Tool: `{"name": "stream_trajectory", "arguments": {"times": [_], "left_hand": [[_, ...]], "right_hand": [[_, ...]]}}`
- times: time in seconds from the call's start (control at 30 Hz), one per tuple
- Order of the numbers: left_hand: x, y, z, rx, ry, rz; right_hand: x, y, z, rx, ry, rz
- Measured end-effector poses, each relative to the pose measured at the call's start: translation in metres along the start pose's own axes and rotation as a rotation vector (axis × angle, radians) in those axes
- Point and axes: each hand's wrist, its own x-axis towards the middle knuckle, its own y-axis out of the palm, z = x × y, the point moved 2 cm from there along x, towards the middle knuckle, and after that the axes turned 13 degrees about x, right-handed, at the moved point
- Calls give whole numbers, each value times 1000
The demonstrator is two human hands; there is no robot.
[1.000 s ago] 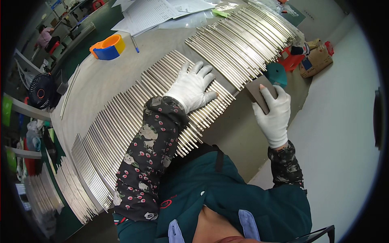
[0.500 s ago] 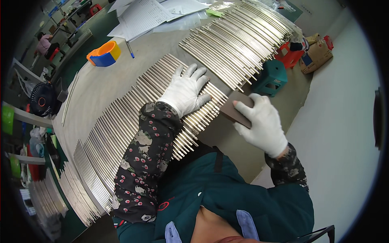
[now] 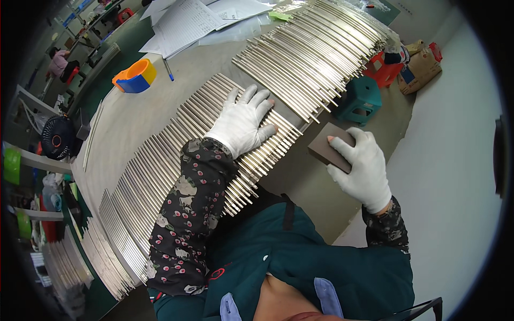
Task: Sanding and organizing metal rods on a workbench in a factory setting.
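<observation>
My left hand (image 3: 242, 124), in a white glove with bare fingertips, lies flat with spread fingers on a long row of thin shiny metal rods (image 3: 155, 166). The rods sit side by side on the table, their near ends reaching past its edge. Off the table's right edge, my right hand (image 3: 366, 172), gloved in the same way, grips a brown-grey rectangular block (image 3: 330, 147), perhaps a sanding sponge. A gap separates the block from the rod ends. Beyond my left hand lies a second group of metal rods (image 3: 310, 53).
On the table (image 3: 128, 115) are a blue-and-orange tape ring (image 3: 136, 76), a blue pen (image 3: 169, 70) and papers (image 3: 187, 24). A green stool (image 3: 360, 101), a red stool (image 3: 383, 69) and a paper sack (image 3: 420, 69) stand right. A fan (image 3: 58, 138) is at left; a person (image 3: 60, 64) sits far off.
My right hand has moved right with the block, away from the rod ends. My left hand stays pressed on the rods, while the whole view has shifted slightly.
</observation>
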Motion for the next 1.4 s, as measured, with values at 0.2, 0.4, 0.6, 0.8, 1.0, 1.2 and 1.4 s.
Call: {"name": "stream_trajectory", "arguments": {"times": [0.2,0.4,0.6,0.8,1.0,1.2,1.4], "left_hand": [[10,6,-1,-46,-117,-55],[15,2,-1,-40,-180,-42],[17,6,-1,-32,-182,-76],[13,6,0,-27,-194,-82],[14,4,-2,-43,-163,-86],[12,4,-1,-36,-166,-132],[12,7,-2,-3,-182,-101]], "right_hand": [[7,4,6,25,14,-9],[29,19,28,70,-147,-157],[26,-8,16,-64,-70,186],[35,-8,21,-28,-89,329],[36,6,25,124,-200,34],[31,-14,12,-1,-111,257],[33,0,19,48,-169,209]]}}
